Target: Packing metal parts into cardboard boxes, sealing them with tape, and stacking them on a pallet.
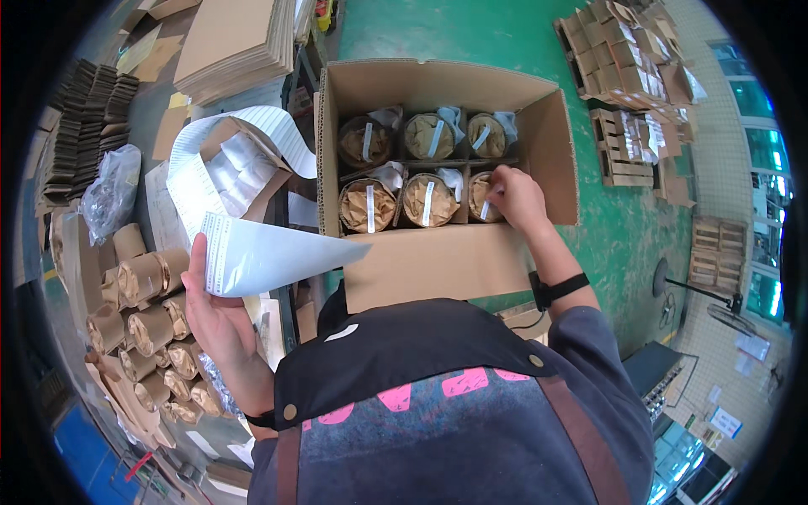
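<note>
An open cardboard box (543,109) with dividers holds several round bundles in brown crumpled paper, each with a white strip across its top. My right hand (515,198) is at the near right compartment, fingers pinched together over a paper-wrapped bundle (478,192). Its fingertips meet the upper end of the white strip (485,209) there; whatever they pinch is hidden. At the left, my left hand (215,311) grips a pale sheet of labels (273,257) by its edge, thumb on top. The sheet curls to a point toward the box's near flap (438,265).
A long curled label strip (194,181) lies beside an opened carton (252,181) on the left table. Flat cardboard sheets (231,50) are stacked behind it. Several paper-wrapped rolls (151,328) stand at lower left. Loaded pallets (623,139) and a fan (728,316) are on the right.
</note>
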{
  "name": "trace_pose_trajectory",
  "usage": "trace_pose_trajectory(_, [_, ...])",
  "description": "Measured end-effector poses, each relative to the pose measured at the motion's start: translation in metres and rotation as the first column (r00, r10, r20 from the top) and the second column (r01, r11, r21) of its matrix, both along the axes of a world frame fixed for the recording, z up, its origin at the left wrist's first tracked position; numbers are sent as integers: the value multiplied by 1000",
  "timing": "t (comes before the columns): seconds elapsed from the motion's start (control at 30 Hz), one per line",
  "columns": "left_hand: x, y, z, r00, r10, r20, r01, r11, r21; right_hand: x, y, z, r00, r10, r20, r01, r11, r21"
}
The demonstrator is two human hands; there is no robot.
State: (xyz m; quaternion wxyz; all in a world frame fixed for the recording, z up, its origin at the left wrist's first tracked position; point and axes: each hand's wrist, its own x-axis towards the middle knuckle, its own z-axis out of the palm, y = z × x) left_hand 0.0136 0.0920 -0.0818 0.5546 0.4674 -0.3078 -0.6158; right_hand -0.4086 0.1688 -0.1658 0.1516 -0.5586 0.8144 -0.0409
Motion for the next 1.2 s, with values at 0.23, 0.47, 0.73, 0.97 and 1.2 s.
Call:
trace_pose_trajectory(0.23, [28, -77, 15, 979, 2, 203, 35, 984, -176, -4, 22, -15, 999, 41, -10, -38, 979, 201])
trace_pose_trajectory(0.47, [138, -233, 111, 407, 798, 445, 172, 411, -895, 12, 16, 16, 942, 1, 336, 40, 993, -113])
trace_pose_trajectory(0.73, [213, -228, -104, 213, -193, 958, 238, 961, 141, 65, 17, 46, 764, 62, 642, 7, 994, -105])
trace_pose_trajectory(0.97, [240, 11, 37, 714, -174, 678, 55, 980, 193, 81, 2, 101, 688, 134, 714, 114, 951, -288])
trace_pose_trajectory(1.2, [212, 141, -66, -159, -251, 955, -77, 967, 241, 130, -49, 120, 603, 323, 730, -19, 920, -391])
